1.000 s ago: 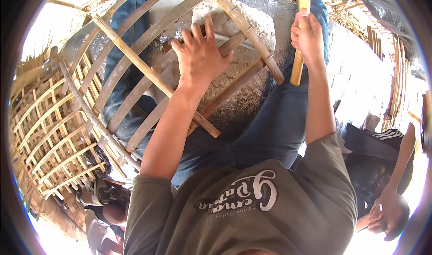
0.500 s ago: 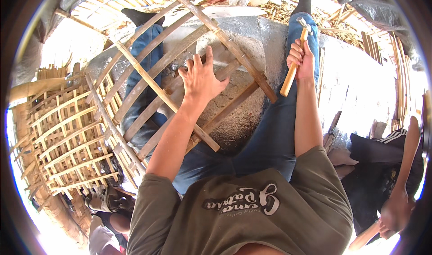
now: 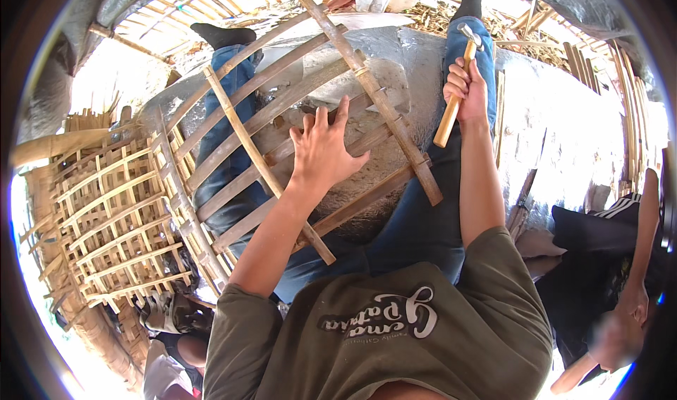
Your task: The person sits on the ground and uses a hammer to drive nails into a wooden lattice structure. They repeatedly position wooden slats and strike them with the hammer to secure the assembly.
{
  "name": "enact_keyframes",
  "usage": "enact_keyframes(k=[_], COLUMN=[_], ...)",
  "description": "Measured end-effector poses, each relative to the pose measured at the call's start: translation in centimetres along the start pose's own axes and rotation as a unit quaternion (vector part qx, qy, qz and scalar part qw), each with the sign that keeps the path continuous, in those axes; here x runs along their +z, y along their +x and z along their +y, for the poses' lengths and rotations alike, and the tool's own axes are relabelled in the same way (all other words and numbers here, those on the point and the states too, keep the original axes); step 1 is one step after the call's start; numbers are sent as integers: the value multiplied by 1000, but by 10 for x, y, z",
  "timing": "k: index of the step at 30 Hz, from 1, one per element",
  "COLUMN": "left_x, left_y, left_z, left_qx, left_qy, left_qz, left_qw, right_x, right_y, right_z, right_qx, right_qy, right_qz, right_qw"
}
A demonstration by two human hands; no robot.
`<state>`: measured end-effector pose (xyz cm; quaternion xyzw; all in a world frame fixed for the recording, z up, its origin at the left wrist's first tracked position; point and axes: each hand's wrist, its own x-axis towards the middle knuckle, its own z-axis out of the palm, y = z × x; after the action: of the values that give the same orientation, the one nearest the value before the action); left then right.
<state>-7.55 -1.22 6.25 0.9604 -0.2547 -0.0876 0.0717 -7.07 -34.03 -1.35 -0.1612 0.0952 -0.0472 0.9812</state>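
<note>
A bamboo lattice frame (image 3: 245, 130) lies tilted across my legs, its long slats crossed by several bars. My left hand (image 3: 321, 146) is over the middle of it with fingers spread, between the middle bar and the right-hand bar (image 3: 381, 100). It grips nothing; whether its fingers touch the slats I cannot tell. To the right of the frame, my right hand (image 3: 468, 93) is closed round the wooden handle of a hammer (image 3: 449, 121). The metal head points up and away, above my right leg.
Woven bamboo panels (image 3: 116, 220) stand at the left. Beneath the frame, between my legs, is a grey stone-like surface (image 3: 416, 68). Another person (image 3: 599, 259) sits close at the right, and part of someone else (image 3: 169, 365) shows at the lower left. Bamboo strips (image 3: 627, 118) stand far right.
The bamboo frame has turned a little clockwise, its right-hand bar now steeper. My left hand has shifted slightly right with it. The hammer has moved slightly left in my right hand.
</note>
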Motion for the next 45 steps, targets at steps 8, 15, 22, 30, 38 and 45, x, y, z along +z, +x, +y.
enact_keyframes(k=[8,15,22,30,38,45], left_x=[-20,-28,15,1,5,26], left_y=[-3,-2,-15,-9,38,55], left_z=[12,12,13,9,-37,-59], left_qx=[7,-29,-16,14,-22,-45], left_qy=[-27,-42,0,-5,53,-1], left_qz=[-10,-30,-24,-26,120,48], left_qw=[1000,998,1000,1000,991,998], right_x=[-3,1,2,2,-2,-1], right_y=[6,5,3,5,7,4], right_z=[0,2,3,3,3,5], right_qx=[3,-4,27,40,37,43], right_qy=[-12,-35,-21,-27,-42,-36], right_qz=[-17,-7,-3,4,6,37], right_qw=[1000,999,999,999,998,998])
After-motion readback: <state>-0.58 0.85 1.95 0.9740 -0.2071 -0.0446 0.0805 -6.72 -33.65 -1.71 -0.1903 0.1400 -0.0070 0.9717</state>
